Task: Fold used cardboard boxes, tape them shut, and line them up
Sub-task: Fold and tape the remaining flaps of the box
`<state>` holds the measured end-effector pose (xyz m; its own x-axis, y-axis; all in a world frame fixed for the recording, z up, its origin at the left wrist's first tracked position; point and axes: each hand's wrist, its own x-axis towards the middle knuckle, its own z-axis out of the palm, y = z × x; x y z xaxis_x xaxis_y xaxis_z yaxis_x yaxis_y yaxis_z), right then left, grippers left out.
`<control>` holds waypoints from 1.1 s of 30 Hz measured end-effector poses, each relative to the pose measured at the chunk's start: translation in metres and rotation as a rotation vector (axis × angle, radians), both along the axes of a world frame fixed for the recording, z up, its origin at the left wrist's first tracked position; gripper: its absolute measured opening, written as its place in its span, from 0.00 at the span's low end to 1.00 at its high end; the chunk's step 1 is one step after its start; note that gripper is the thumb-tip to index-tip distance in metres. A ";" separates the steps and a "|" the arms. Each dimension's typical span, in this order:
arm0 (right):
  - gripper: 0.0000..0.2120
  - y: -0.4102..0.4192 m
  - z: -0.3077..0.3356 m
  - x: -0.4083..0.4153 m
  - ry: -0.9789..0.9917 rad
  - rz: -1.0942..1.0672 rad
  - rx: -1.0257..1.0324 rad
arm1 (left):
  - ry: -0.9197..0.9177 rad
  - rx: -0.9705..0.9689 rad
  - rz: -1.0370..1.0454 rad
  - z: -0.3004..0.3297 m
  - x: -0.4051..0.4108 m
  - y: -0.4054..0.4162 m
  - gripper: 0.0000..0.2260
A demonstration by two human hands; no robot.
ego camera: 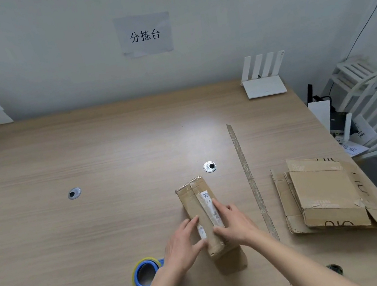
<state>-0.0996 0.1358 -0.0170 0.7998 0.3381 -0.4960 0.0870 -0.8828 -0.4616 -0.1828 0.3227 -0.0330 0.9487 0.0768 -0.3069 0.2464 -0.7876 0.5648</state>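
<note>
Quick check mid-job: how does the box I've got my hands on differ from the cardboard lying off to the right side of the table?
The held box is folded up into a narrow closed shape; the cardboard pile lies flattened with its flaps spread out. The held box carries a white label along its top seam; the pile shows dark printed lettering. Both the left hand and right hand press on the box; nothing touches the pile. Both are worn brown cardboard on the same table.

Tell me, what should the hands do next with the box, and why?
Probably reach for the tape. Both hands, left and right, press the box flaps shut along the top seam, and the tape roll lies just beside the left wrist. The left hand could likely fetch it while the right keeps the flaps down.
</note>
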 end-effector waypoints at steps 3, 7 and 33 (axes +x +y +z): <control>0.41 -0.010 -0.009 -0.005 -0.022 -0.004 0.050 | 0.021 -0.033 -0.027 -0.005 -0.005 -0.003 0.36; 0.38 -0.003 -0.017 -0.017 -0.091 -0.164 0.147 | 0.015 -0.082 0.027 -0.009 -0.004 -0.011 0.37; 0.31 0.025 -0.027 -0.068 -0.286 -0.271 0.211 | 0.189 0.360 0.129 -0.077 -0.093 0.056 0.35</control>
